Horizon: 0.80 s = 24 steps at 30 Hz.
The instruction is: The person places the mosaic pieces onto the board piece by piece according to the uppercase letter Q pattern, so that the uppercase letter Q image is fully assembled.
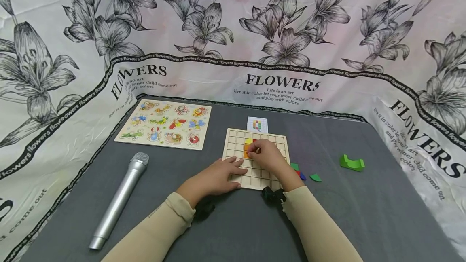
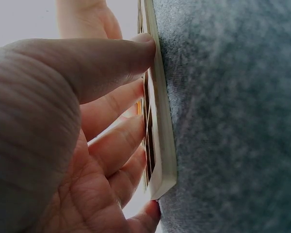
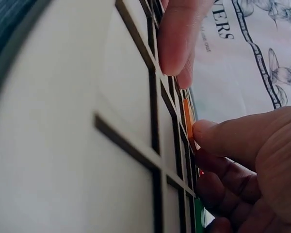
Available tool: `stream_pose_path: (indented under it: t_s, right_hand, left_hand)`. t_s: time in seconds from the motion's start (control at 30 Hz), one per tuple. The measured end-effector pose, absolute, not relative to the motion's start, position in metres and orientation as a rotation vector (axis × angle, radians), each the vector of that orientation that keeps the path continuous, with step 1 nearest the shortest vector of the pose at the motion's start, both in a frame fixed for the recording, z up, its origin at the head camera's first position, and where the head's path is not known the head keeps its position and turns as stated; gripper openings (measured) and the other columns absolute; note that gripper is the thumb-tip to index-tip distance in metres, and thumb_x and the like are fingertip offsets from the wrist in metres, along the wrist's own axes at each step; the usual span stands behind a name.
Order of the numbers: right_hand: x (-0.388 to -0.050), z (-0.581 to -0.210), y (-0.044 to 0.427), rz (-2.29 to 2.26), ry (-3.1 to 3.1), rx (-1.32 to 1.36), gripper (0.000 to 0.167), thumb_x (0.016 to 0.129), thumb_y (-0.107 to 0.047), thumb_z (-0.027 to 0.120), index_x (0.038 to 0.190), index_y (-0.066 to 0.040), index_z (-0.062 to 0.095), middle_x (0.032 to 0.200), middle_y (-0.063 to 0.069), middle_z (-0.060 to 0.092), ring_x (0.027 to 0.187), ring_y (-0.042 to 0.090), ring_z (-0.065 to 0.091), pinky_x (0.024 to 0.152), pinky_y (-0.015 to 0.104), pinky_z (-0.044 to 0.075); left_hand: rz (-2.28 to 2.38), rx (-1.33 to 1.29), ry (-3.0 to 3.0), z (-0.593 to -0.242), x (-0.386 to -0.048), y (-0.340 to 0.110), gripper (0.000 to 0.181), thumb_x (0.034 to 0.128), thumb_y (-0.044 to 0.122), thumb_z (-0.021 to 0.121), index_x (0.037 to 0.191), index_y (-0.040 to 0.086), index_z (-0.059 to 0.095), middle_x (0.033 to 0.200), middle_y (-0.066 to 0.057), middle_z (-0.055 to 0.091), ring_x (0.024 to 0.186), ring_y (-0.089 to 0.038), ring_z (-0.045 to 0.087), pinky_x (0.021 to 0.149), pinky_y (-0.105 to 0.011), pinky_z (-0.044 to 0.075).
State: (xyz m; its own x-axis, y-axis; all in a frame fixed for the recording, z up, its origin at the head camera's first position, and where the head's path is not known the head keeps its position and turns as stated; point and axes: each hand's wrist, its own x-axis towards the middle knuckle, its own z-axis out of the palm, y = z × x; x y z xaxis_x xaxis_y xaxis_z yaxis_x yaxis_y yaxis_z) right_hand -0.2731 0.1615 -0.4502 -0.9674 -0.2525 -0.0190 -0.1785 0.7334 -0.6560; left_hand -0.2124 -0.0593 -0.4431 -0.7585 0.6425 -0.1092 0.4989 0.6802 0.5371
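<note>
A wooden grid board [image 1: 255, 179] lies on the table, with yellow [image 1: 248, 141] and orange tiles [image 1: 246, 147] in its cells. My right hand [image 1: 269, 157] is over the board, thumb and forefinger pinched together at an orange tile [image 3: 188, 116]; the fingers partly cover it. Some red shows just behind those fingers. My left hand [image 1: 220, 176] rests on the board's near left side with spread fingers. In the left wrist view, its thumb [image 2: 144, 46] lies at the board's edge [image 2: 164, 145]. A small pattern card [image 1: 257, 125] lies behind the board.
Green, red and blue pieces [image 1: 303, 176] lie beside the board's right edge, with a green quarter-round piece [image 1: 315, 178] nearby. Farther right is a green curved block [image 1: 352, 163]. A silver microphone [image 1: 120, 201] and an insect puzzle board [image 1: 164, 124] are on the left.
</note>
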Motion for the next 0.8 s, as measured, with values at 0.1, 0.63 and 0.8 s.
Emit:
stream_pose_path:
  t_s: [0.1,0.63,0.8]
  right_hand:
    - [-0.271,-0.446,0.168,-1.097,2.84,-0.341,0.008,0.103,-0.014,0.075,0.099,-0.012,0.082,0.105,0.007,0.073,0.082,0.021,0.06,0.071,0.032,0.049]
    - [-0.215,-0.431,0.322,-0.935,2.91,-0.107,0.024,0.107,-0.019,0.071,0.122,-0.002,0.077,0.117,0.018,0.076,0.096,0.027,0.071,0.074,0.039,0.058]
    - [-0.196,-0.442,0.344,-0.914,2.874,-0.149,0.028,0.103,-0.016,0.076,0.124,0.001,0.077,0.111,0.015,0.077,0.091,0.022,0.07,0.074,0.038,0.058]
  left_hand:
    - [0.703,0.914,2.606,-0.445,-0.212,-0.058,0.052,0.1032,0.025,0.077,0.153,0.017,0.066,0.172,-0.008,0.046,0.167,-0.034,0.031,0.134,-0.066,0.024]
    - [0.74,0.883,2.606,-0.445,-0.211,-0.057,0.053,0.1019,0.022,0.078,0.153,0.016,0.066,0.172,-0.009,0.046,0.167,-0.035,0.03,0.135,-0.065,0.02]
    - [0.736,0.89,2.612,-0.449,-0.212,-0.056,0.055,0.1024,0.023,0.078,0.155,0.016,0.064,0.173,-0.009,0.045,0.167,-0.035,0.03,0.136,-0.063,0.021]
